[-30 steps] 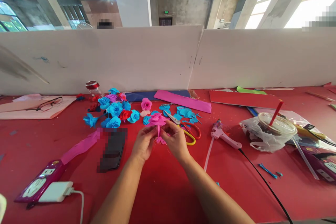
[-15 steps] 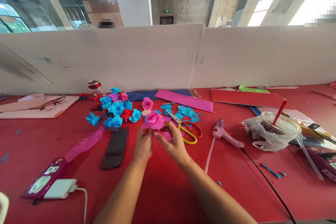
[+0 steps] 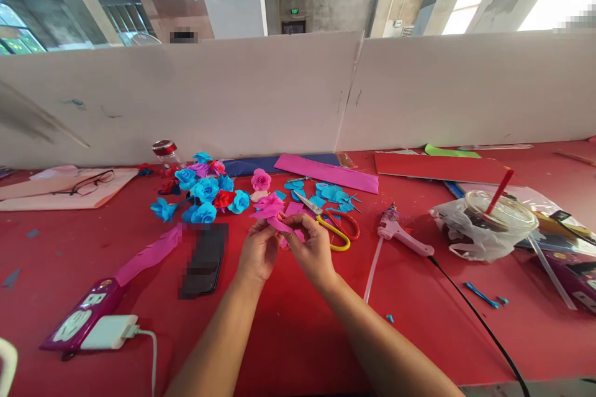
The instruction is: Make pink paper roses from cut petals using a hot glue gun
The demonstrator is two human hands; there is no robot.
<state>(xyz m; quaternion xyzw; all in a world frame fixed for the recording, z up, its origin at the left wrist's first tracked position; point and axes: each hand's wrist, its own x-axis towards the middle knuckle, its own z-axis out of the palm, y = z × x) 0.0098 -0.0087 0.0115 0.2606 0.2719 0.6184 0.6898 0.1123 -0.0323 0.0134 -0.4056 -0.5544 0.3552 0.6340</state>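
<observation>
Over the middle of the red table, my left hand (image 3: 258,251) is closed around the underside of a pink paper flower (image 3: 269,205). My right hand (image 3: 311,248) pinches a pink paper petal (image 3: 280,224) between thumb and forefinger, against the flower's lower side. The flower's base is hidden by my fingers. Just beyond my right hand lie scissors (image 3: 336,229) with one yellow and one red handle, blades parted. Cut blue paper petals (image 3: 331,192) are scattered behind them. A finished-looking pink flower (image 3: 261,180) rests behind the held one.
Blue, red and purple paper flowers (image 3: 205,191) cluster at left, near a black phone (image 3: 205,260). A pink glue gun (image 3: 405,236) with a black cord lies to the right, before a bagged drink cup (image 3: 498,217). A white partition (image 3: 186,99) borders the table's back.
The flower has tipped and sunk slightly to the left in my left hand. A pink petal now shows between my right fingers at its underside. The view has shifted slightly.
</observation>
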